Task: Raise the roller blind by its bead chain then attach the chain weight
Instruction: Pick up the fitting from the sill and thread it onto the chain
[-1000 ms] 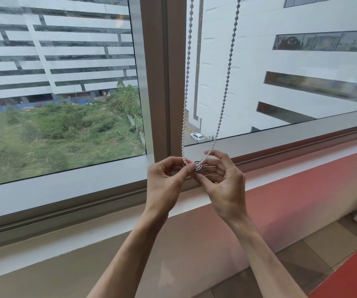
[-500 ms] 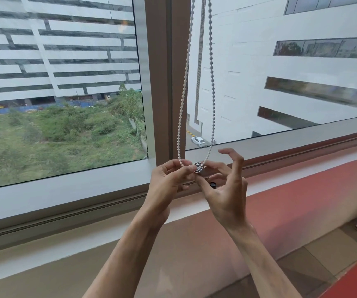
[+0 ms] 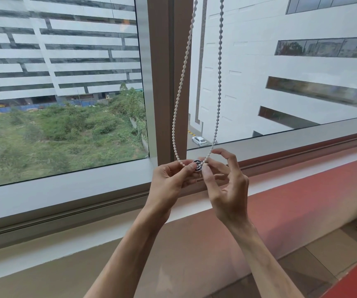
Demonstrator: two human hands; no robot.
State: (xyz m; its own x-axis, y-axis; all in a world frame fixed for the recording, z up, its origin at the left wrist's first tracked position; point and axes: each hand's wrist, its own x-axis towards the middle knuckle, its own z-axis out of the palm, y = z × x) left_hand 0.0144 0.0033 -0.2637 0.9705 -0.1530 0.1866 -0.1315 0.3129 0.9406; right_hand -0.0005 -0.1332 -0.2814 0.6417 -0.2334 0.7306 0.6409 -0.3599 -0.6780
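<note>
your left hand (image 3: 169, 179) and right hand (image 3: 227, 186) both pinch the small chain weight (image 3: 197, 164) at the bottom of the bead chain (image 3: 178, 91) loop, right's outer fingers spread. it looks light and limp, the beads probably slippery, so grip the weight's rim.

Two bare forearms, no sleeves, rings or watch.

Both strands of the bead chain (image 3: 181, 82) are hanging just in front of the window mullion (image 3: 161, 78), boxing in the space above the hands. The sill ledge (image 3: 302, 168) is running close behind them. Open air is lying below and toward the camera.
</note>
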